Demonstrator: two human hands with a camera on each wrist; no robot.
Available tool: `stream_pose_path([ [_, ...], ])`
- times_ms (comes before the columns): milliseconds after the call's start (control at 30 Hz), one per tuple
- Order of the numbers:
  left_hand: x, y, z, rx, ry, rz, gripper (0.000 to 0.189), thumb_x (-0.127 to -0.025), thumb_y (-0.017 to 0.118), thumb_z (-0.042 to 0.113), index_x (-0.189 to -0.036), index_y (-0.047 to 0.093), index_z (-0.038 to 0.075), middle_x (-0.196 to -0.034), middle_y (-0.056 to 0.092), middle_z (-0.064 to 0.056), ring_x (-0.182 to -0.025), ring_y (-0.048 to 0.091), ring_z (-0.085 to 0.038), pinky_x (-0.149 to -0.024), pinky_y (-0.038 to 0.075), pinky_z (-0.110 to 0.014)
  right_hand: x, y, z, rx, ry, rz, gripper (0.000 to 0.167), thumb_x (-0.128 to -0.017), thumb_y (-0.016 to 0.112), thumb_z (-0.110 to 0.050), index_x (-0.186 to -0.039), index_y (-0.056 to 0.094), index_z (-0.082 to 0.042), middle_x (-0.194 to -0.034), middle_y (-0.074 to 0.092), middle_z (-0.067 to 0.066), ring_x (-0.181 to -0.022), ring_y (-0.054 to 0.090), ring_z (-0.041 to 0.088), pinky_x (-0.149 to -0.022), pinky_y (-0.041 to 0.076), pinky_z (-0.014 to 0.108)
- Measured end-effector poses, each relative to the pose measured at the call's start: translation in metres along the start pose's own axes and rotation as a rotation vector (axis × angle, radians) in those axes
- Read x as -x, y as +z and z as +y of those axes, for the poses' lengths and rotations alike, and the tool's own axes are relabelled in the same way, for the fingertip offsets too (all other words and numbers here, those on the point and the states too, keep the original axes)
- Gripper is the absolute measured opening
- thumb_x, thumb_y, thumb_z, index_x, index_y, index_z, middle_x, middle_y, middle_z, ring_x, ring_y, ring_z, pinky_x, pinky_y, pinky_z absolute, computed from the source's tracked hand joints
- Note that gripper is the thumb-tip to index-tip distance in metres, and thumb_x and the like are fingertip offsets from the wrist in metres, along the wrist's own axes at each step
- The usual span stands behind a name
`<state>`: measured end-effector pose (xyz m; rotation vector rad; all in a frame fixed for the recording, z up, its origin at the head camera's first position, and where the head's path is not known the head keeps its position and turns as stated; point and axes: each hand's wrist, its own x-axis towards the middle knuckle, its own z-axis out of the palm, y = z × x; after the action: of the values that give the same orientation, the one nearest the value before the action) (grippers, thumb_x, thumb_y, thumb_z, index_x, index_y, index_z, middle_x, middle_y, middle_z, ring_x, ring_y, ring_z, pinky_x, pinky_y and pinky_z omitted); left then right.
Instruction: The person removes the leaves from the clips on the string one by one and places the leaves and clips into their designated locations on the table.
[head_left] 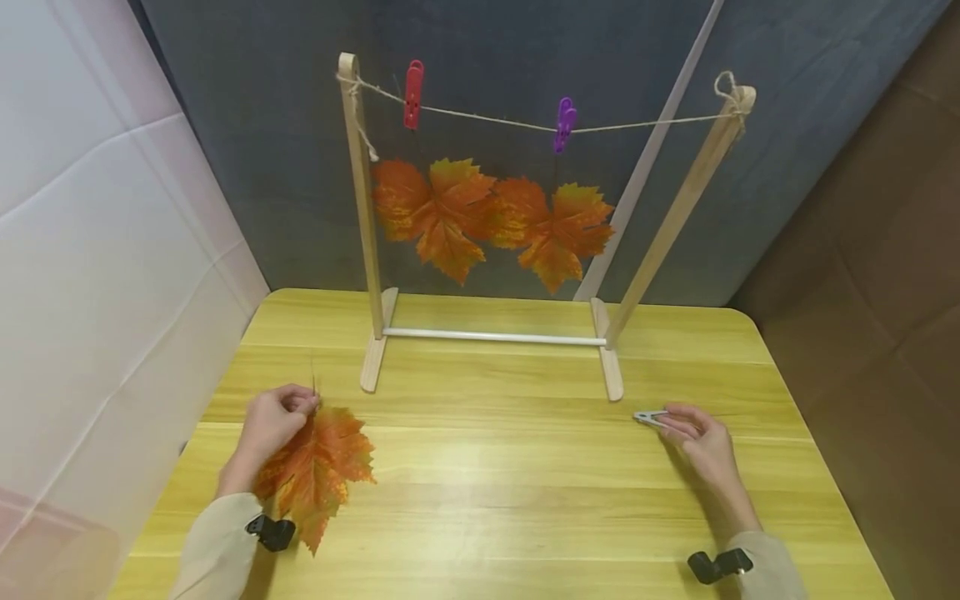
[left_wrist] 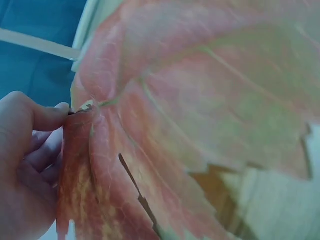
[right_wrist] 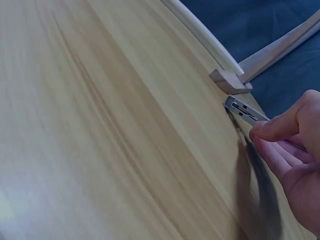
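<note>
An orange artificial maple leaf (head_left: 330,458) hangs from my left hand (head_left: 273,425), which pinches its thin stem between thumb and fingers. In the left wrist view the leaf (left_wrist: 150,100) fills most of the picture. On the right, my right hand (head_left: 705,442) pinches a grey clothespin (head_left: 648,417) by its handle end, above the table. Its tip points toward the rack in the right wrist view. Two more orange leaves hang from a string (head_left: 487,117) on the wooden rack: one below a red clothespin (head_left: 413,94), the other below a purple clothespin (head_left: 565,125).
The rack's wooden posts (head_left: 363,208) stand on flat feet (head_left: 611,372) near the table's back edge. A white rod (head_left: 495,337) joins them low down. The yellow wood-grain table (head_left: 487,500) spreads between my hands. Dark cloth (head_left: 247,125) hangs behind.
</note>
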<state>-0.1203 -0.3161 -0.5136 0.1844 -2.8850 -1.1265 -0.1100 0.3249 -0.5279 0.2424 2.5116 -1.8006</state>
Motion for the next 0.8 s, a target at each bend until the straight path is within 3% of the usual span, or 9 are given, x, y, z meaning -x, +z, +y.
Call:
stream_pose_path([
  [267,-0.002,0.007,0.002,-0.073,0.047,0.0,0.02,-0.097,0.068,0.014,-0.108,0.072,-0.001,-0.091,0.073,-0.014,-0.074,0.062,-0.018,-0.061,0.05,-0.026,0.0,-0.003,0.01,0.207,-0.066,0.065,0.036,-0.09,0.068,0.006,-0.126,0.063,0.009,-0.116,0.07,0.031,-0.086,0.064,-0.012,-0.076,0.054,0.009],
  [467,-0.002,0.01,-0.001,-0.091,0.117,0.035,0.018,-0.095,0.069,0.009,-0.106,0.073,-0.004,-0.102,0.067,-0.023,-0.083,0.063,-0.031,-0.068,0.052,-0.04,0.001,-0.001,0.012,0.369,-0.129,0.136,0.033,-0.086,0.072,0.006,-0.119,0.069,0.005,-0.107,0.073,0.026,-0.082,0.06,-0.01,-0.071,0.049,0.005],
  [667,-0.004,0.014,-0.007,-0.087,0.153,0.063,0.013,-0.094,0.07,0.006,-0.102,0.074,-0.004,-0.109,0.059,-0.026,-0.09,0.06,-0.039,-0.073,0.052,-0.052,-0.002,0.001,0.013,0.394,-0.137,0.156,0.034,-0.085,0.071,0.01,-0.118,0.069,0.005,-0.106,0.073,0.025,-0.082,0.06,-0.008,-0.071,0.048,0.004],
  [800,-0.004,0.015,-0.007,-0.086,0.166,0.074,0.012,-0.093,0.071,0.005,-0.1,0.074,-0.004,-0.11,0.059,-0.026,-0.091,0.06,-0.04,-0.073,0.052,-0.051,-0.002,0.0,0.012,0.39,-0.141,0.155,0.034,-0.084,0.07,0.011,-0.118,0.069,0.006,-0.106,0.073,0.025,-0.082,0.06,-0.008,-0.071,0.049,0.004],
])
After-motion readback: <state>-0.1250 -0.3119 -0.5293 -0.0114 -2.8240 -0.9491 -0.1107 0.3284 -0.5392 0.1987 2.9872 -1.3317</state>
